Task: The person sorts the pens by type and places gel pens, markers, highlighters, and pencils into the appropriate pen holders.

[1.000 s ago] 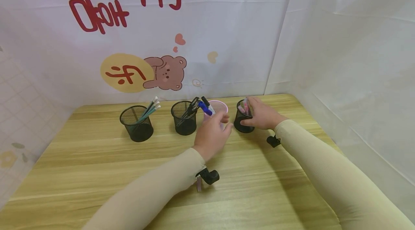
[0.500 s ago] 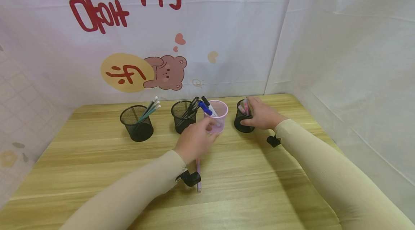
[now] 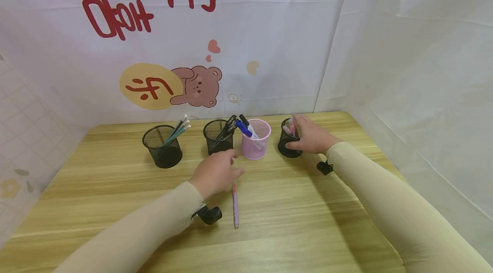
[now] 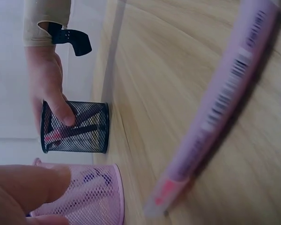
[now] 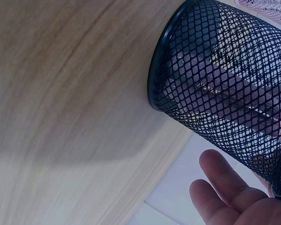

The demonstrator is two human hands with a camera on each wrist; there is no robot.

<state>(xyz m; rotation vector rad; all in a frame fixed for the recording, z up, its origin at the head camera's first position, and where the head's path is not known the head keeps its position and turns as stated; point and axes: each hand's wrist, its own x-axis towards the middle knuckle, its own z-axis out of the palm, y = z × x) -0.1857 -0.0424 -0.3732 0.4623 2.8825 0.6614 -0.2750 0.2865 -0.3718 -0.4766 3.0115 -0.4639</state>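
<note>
My left hand (image 3: 215,174) hovers just beyond a lavender pen (image 3: 236,209), its fingers loosely bent and holding nothing. Lying on the table, the pen shows a barcode and a pink end in the left wrist view. My right hand (image 3: 312,136) grips a small black mesh pen holder (image 3: 286,146) near its rim, thumb on the near side. Inside that holder are lavender and pink pens (image 5: 225,96), seen through the mesh. In the right wrist view, two fingertips (image 5: 213,164) stand away from the mesh.
A pink mesh holder (image 3: 254,151) with markers (image 3: 244,128) stands between the hands. To its left are a black holder (image 3: 220,153) of black pens and another black holder (image 3: 167,159) with white-topped pencils (image 3: 177,134). A printed curtain (image 3: 269,50) hangs behind the table (image 3: 300,221).
My left hand has moved left and toward me, away from the pink holder, uncovering it and the pen on the table. The right hand stays on its black holder.
</note>
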